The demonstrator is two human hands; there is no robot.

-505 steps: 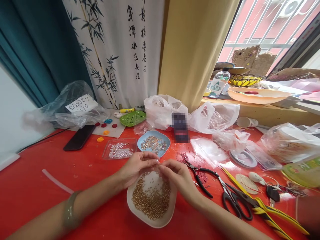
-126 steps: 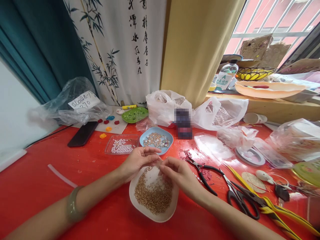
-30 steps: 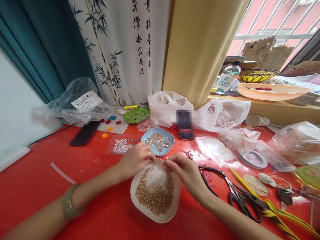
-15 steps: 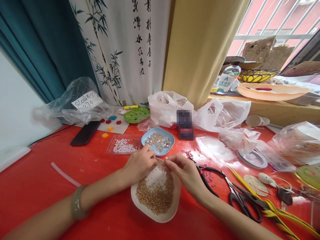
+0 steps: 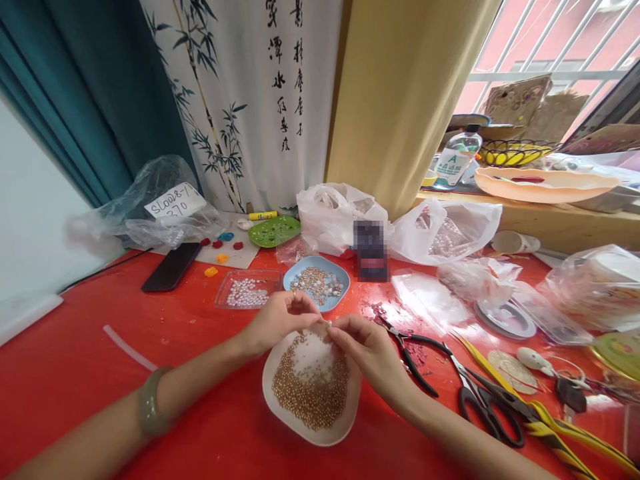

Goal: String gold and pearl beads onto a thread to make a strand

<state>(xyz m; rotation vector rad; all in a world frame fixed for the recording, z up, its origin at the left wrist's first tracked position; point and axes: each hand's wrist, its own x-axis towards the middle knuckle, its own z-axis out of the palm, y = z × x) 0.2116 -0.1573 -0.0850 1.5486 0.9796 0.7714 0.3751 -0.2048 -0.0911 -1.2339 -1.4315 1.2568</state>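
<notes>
My left hand (image 5: 286,319) is closed in a pinch above the far rim of a white dish (image 5: 353,417); whatever lies between its fingertips is too small to make out. Just to the right, the thumb and index finger of my right hand (image 5: 364,340) pinch a small white pearl bead (image 5: 329,323). The fingertips of both hands almost meet. Below them, small gold beads (image 5: 311,393) cover much of the dish. Beyond the hands stand a blue dish (image 5: 345,283) of mixed beads and a clear tray (image 5: 220,303) holding white pearl beads.
Pliers (image 5: 410,360), scissors (image 5: 487,400) and a yellow-handled cutter (image 5: 545,420) lie on the red table (image 5: 200,427) at right. A black phone (image 5: 173,267) lies at left, another phone (image 5: 371,250) stands upright behind. White plastic bags (image 5: 445,233) line the back.
My left hand has turned, its fingers now reaching right toward the right fingertips. My right hand has shifted slightly and still pinches the pearl bead.
</notes>
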